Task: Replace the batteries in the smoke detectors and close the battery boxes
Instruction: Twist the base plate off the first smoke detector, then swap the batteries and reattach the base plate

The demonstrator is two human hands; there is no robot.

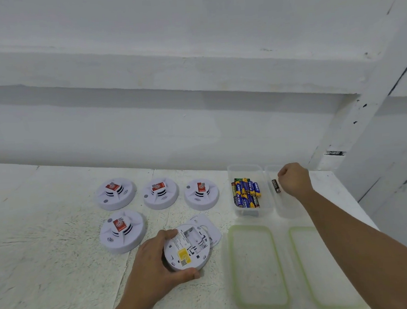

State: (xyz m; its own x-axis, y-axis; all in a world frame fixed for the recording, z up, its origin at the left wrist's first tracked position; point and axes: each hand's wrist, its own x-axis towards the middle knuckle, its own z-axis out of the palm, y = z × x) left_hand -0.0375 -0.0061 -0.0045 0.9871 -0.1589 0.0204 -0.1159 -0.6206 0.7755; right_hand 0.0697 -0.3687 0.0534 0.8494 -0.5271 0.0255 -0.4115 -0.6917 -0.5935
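Observation:
My left hand (152, 263) grips an upturned white smoke detector (188, 247) on the table; its battery bay is uncovered and looks empty. Its removed white back plate (211, 226) lies under and behind it. Several more detectors lie face up to the left, such as one (122, 231) beside my left hand and one (201, 194) further back. My right hand (294, 179) hovers as a closed fist over a clear box (285, 211), where one black battery (276, 185) lies just left of the knuckles. Another clear box (245, 169) holds several blue and yellow batteries (247, 193).
Two clear lids with green seals (257, 264) (325, 266) lie flat in front of the boxes. The white speckled table (47, 252) ends at a white wall behind and drops off at its right edge (346, 191) beyond the boxes.

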